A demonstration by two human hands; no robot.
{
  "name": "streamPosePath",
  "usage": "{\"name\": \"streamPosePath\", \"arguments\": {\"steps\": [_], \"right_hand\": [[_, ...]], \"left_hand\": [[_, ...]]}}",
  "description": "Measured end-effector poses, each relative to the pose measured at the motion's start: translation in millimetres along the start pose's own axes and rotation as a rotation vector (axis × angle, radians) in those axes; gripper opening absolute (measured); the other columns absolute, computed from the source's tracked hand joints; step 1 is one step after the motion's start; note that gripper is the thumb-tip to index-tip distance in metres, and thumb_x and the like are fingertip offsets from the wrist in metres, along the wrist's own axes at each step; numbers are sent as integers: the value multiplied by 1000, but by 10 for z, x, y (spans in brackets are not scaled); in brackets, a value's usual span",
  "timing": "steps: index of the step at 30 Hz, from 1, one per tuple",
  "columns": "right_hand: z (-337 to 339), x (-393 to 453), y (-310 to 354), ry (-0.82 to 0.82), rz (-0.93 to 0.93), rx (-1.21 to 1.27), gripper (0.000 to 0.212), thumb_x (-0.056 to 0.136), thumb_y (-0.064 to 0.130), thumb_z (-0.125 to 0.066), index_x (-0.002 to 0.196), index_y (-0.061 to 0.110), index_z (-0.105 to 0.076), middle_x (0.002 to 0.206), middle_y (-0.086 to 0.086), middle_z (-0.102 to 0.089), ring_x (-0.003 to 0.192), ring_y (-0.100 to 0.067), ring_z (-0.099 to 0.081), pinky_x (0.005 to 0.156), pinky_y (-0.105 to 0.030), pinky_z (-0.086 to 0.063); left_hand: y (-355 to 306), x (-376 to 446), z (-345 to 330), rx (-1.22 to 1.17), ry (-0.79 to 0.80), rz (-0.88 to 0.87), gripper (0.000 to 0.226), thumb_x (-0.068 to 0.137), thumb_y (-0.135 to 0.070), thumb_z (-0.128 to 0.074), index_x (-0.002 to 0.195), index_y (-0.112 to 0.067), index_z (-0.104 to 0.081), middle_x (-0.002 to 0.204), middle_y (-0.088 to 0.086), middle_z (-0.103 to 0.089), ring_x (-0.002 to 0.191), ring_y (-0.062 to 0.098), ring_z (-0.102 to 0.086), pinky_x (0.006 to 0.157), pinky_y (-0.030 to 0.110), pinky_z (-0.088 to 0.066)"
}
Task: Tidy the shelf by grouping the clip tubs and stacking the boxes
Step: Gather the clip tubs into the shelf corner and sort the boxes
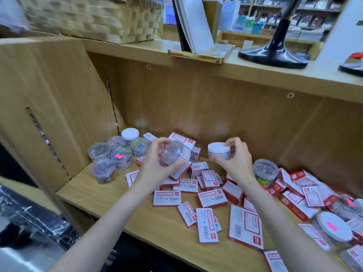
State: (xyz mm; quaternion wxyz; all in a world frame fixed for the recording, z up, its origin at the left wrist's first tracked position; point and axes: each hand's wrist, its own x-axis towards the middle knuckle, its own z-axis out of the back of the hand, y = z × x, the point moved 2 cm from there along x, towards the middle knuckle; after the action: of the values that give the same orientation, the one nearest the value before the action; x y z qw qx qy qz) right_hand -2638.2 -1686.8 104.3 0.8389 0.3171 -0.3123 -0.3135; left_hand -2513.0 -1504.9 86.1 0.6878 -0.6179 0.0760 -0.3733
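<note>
The left hand [157, 163] holds a clear tub [174, 155] with coloured clips inside. The fingers curl over the top of it and the thumb lies along its lower side, so the grip is closed around the tub. The tub is tilted and lifted above the scattered boxes [211, 197].

The right hand [235, 160] holds a white-lid tub [219, 152]. The thumb presses on the front wall of the tub, and the fingers curve around its right side and over the lid edge. This tub is upright and it is also above the shelf board [102, 195], not resting on it. The two hands are near each other but the tubs do not touch.

At the back left corner of the shelf stands a group of tubs [115, 154], close together, one of them with a white lid and one with a pink sticker. Another clear tub [265, 170] stands to the right of the right hand, among the boxes. One more tub with a white lid and pink sticker [334, 228] lies at the right edge. The red and white boxes lie flat and mixed over the middle and right of the board, some overlapping.
</note>
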Motion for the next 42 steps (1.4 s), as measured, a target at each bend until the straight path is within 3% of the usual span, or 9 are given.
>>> {"name": "streamPosePath", "arguments": {"steps": [6, 10, 17, 25, 29, 33, 35, 39, 42], "right_hand": [[-472, 101, 810, 190, 188, 108, 37, 67, 26, -77, 87, 19, -46, 96, 1, -57, 89, -14, -49, 67, -21, -33], [-1144, 179, 1176, 312, 243, 42, 35, 68, 20, -74, 88, 17, -45, 94, -1, -51, 84, -18, -44, 62, -25, -23], [-1824, 284, 1206, 338, 51, 50, 22, 80, 2, -55, 100, 9, -58, 113, -12, -57, 101, -26, -60, 86, -32, -44], [-1265, 174, 1075, 141, 107, 118, 22, 85, -1, -50, 105, 4, -59, 107, -7, -61, 92, -11, -50, 71, -9, -30], [-961, 90, 932, 89, 51, 82, 22, 85, 1, -51, 105, 6, -59, 106, -4, -62, 93, -12, -52, 73, -13, -32], [-581, -55, 683, 12, -11, 24, 23, 85, 1, -52, 107, 6, -58, 107, -5, -63, 97, -17, -57, 81, -19, -38], [-344, -146, 523, -42, -20, 11, 24, 84, -1, -52, 107, 4, -58, 106, -7, -62, 92, -16, -56, 78, -16, -38], [185, -333, 30, -273, 21, -283, 22, 81, 5, -59, 103, 5, -59, 108, -14, -60, 104, -31, -49, 90, -34, -35], [518, -364, -390, -264, -217, -521, 46, 76, 30, -71, 112, 7, -54, 116, -19, -53, 112, -38, -40, 93, -40, -31]], "left_hand": [[223, 41, 822, 333, -370, 40, 57, 70, -16, -79, 117, -11, -48, 116, 1, -54, 110, 19, -51, 92, 26, -40], [482, -31, 1244, 504, -344, 109, 64, 71, -18, -79, 124, -12, -45, 122, 3, -55, 111, 20, -52, 92, 31, -41], [630, -73, 1419, 597, -338, 56, 67, 75, -3, -70, 133, -8, -38, 144, 12, -26, 129, 22, -34, 102, 23, -26], [793, -155, 1161, 820, -94, -75, 54, 71, -29, -40, 118, -6, -54, 126, 11, -53, 118, 25, -46, 101, 36, -23], [733, -123, 1070, 861, -142, -58, 45, 73, -16, -57, 118, -5, -56, 131, 14, -50, 123, 32, -42, 106, 45, -18], [492, -91, 867, 806, -187, -206, 40, 71, -2, -62, 110, -4, -54, 127, 18, -48, 115, 38, -44, 97, 56, -35], [389, -59, 671, 745, -147, -246, 38, 71, -8, -53, 109, -5, -54, 127, 17, -47, 117, 33, -42, 99, 53, -33], [189, -44, 206, 638, -27, -312, 39, 77, -12, -47, 115, -6, -54, 127, 12, -48, 117, 26, -42, 99, 39, -30], [57, -84, -126, 577, 72, -391, 42, 79, -18, -36, 116, -4, -52, 123, 10, -52, 114, 20, -42, 96, 30, -28]]}}
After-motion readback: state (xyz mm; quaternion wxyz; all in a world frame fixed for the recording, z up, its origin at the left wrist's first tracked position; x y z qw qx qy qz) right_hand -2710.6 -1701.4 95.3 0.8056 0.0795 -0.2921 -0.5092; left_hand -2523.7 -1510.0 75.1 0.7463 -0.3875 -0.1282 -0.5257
